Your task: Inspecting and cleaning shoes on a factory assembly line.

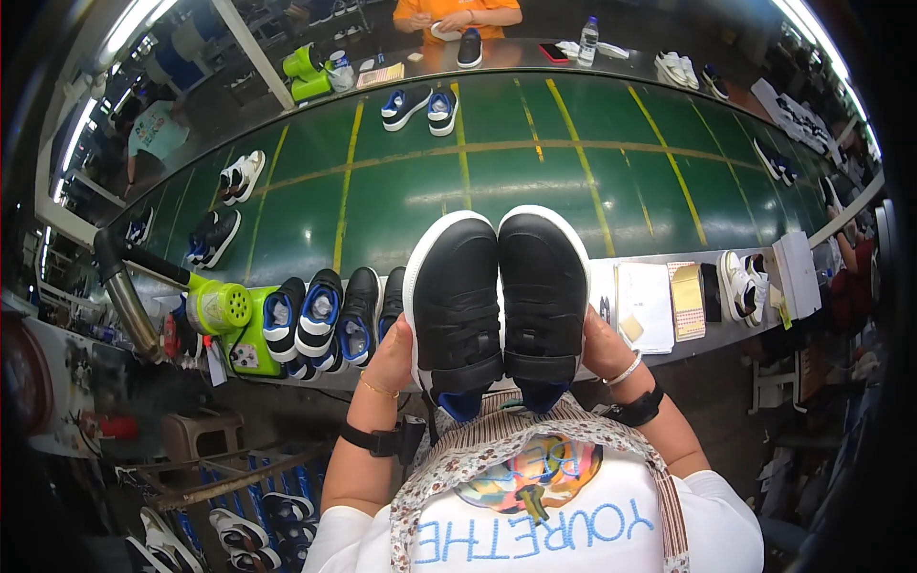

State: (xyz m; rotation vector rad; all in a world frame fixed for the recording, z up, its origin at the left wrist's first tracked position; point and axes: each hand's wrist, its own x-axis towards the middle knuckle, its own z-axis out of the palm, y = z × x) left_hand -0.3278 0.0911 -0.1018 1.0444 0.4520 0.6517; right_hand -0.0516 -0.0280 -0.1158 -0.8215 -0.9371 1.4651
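Observation:
Two black sneakers with white soles and blue lining are held up side by side in front of my chest, toes pointing away from me. My left hand [390,355] grips the left sneaker [453,286] along its outer side. On the other side, my right hand [607,346] is closed on the right sneaker [543,286]. Most of my fingers are hidden behind the shoes. The inner edges of the two sneakers touch or nearly touch near the toes. Left of my left hand, several black-and-white sneakers [320,310] with blue lining stand on the bench edge.
A green conveyor belt [401,205] with yellow lines carries several pairs of shoes. A lime-green hot-air blower [222,306] stands at left, papers [646,310] and white sneakers [743,286] at right. Across the belt sits a person in orange [458,14]. Shoe racks [229,492] stand lower left.

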